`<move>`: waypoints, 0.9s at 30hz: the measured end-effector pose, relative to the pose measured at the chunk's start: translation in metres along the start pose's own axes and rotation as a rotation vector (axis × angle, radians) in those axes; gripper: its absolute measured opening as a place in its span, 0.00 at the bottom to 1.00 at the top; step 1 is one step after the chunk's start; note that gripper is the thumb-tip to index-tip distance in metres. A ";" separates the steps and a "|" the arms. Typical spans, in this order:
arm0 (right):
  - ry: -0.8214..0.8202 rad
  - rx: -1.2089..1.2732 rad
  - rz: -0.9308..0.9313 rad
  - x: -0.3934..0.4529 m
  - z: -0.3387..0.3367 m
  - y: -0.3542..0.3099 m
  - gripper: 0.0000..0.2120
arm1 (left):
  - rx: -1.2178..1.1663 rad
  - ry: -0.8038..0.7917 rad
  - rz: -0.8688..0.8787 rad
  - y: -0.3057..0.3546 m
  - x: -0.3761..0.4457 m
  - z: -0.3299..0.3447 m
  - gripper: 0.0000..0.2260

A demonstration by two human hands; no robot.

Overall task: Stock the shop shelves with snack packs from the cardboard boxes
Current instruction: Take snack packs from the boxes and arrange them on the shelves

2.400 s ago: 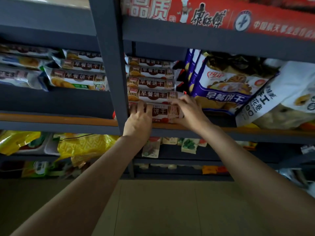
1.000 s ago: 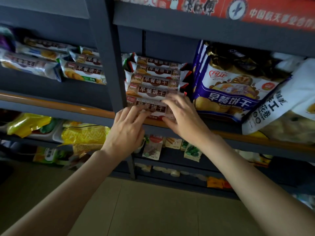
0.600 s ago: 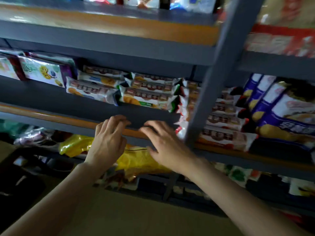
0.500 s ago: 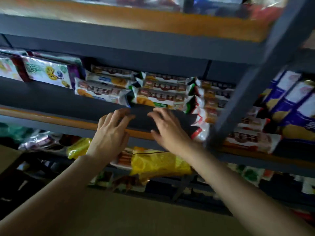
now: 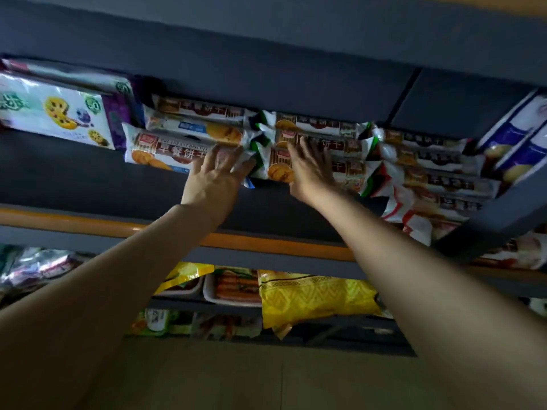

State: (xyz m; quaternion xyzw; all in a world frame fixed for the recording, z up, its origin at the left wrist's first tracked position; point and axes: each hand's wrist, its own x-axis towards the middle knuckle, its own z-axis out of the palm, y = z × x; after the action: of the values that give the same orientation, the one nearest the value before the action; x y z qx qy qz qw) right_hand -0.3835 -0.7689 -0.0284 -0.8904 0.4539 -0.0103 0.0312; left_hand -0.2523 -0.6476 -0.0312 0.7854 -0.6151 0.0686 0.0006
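Head view. Your left hand (image 5: 214, 176), fingers spread and straight, presses flat on the blue-trimmed biscuit pack (image 5: 165, 152) at frame centre-left. Your right hand (image 5: 310, 170), likewise flat and grasping nothing, rests on the green-trimmed biscuit pack (image 5: 313, 161) just beside it. Both packs lie in stacks on the grey shelf (image 5: 88, 184). Upper left: cookie bag (image 5: 56, 113). Right: red-trimmed packs (image 5: 438, 182), partly hidden by a slanting shelf post (image 5: 500, 214). Below the orange rail (image 5: 266, 245): yellow bag (image 5: 310, 297).
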 end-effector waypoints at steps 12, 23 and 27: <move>0.074 -0.089 -0.075 -0.005 0.001 0.008 0.37 | 0.275 -0.001 0.006 0.005 0.014 0.005 0.40; 0.124 0.053 -0.261 -0.014 -0.015 -0.018 0.39 | 0.244 -0.047 -0.058 -0.067 0.000 -0.019 0.41; 0.080 0.080 -0.286 -0.001 -0.016 -0.073 0.38 | 0.201 -0.068 -0.066 -0.109 0.001 -0.017 0.32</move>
State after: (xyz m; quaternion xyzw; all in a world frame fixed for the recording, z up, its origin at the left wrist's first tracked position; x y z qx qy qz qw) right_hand -0.3264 -0.7259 -0.0076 -0.9429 0.3227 -0.0684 0.0469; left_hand -0.1483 -0.6205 -0.0048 0.8033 -0.5786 0.1030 -0.0967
